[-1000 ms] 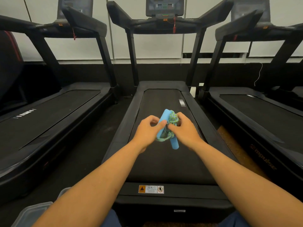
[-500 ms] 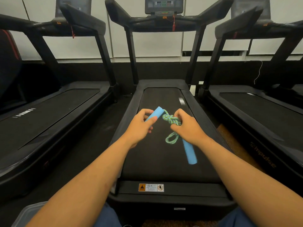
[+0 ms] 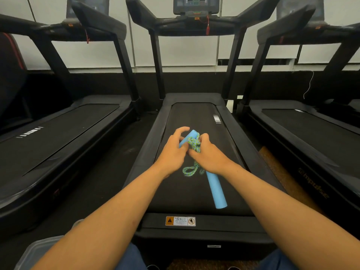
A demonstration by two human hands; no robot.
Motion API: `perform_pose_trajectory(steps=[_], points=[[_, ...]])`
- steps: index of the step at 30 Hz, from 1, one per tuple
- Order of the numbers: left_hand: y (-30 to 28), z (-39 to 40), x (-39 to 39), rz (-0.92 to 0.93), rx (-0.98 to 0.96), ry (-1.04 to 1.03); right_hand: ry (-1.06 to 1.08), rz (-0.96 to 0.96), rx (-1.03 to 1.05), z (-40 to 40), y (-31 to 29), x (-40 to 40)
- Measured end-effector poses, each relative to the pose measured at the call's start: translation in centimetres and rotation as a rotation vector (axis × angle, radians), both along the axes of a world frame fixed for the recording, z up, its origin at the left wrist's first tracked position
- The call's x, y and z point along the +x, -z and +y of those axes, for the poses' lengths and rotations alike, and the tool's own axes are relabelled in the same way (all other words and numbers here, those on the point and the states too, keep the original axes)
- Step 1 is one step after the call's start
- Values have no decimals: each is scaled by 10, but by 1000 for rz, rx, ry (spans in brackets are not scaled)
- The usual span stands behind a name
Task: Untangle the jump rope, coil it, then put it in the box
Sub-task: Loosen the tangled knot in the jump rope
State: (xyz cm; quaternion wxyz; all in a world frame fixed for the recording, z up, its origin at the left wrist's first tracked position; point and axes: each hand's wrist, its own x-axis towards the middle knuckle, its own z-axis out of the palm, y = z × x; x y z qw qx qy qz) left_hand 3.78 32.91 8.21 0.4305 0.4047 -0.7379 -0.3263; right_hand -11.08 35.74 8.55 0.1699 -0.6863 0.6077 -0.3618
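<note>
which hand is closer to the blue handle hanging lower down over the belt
Right. The right hand sits directly above the lower blue handle, whose top disappears under it. The left hand is further up and to the left, at the upper handle.

Three black treadmills [image 3: 194, 106] stand side by side before a white wall [image 3: 187, 53].
</note>
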Motion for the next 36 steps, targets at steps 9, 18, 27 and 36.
perform_pose_trajectory(steps=[9,18,27,36], points=[[1,5,5,-77,-131,0,-199,-85,234,3,-7,-22],[4,7,-5,-169,-116,-44,-254,-550,214,4,-4,-32],[12,4,-7,-216,-278,105,-124,-961,330,1,-3,-32],[11,15,-18,-292,-487,-83,-170,-1229,398,3,-14,-29]])
